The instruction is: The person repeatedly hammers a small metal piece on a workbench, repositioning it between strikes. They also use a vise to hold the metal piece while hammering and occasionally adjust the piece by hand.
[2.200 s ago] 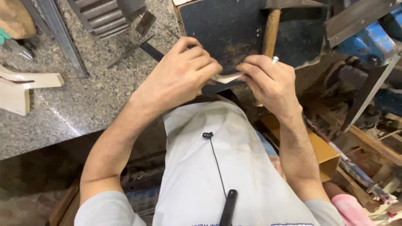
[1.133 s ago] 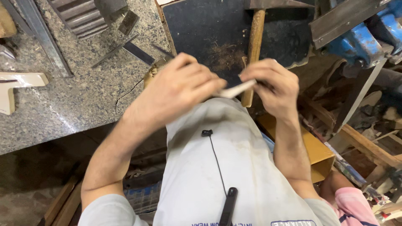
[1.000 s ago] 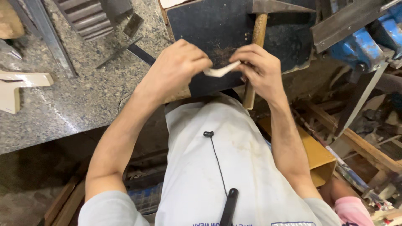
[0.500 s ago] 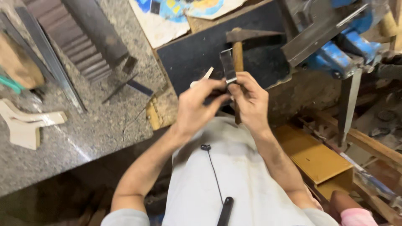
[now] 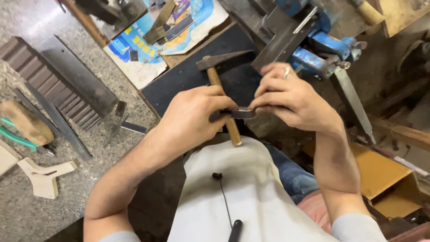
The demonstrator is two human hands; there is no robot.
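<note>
Small dark metal strip, thin and slightly curved, lying roughly level, pinched at both ends between fingers of the two hands, only its short grey middle showing between the fingertips, just above the wooden hammer handle

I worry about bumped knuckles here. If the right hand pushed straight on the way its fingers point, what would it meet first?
Most likely the left hand, whose fingertips face the right hand across the small metal piece both pinch; depth is hard to judge.
</note>
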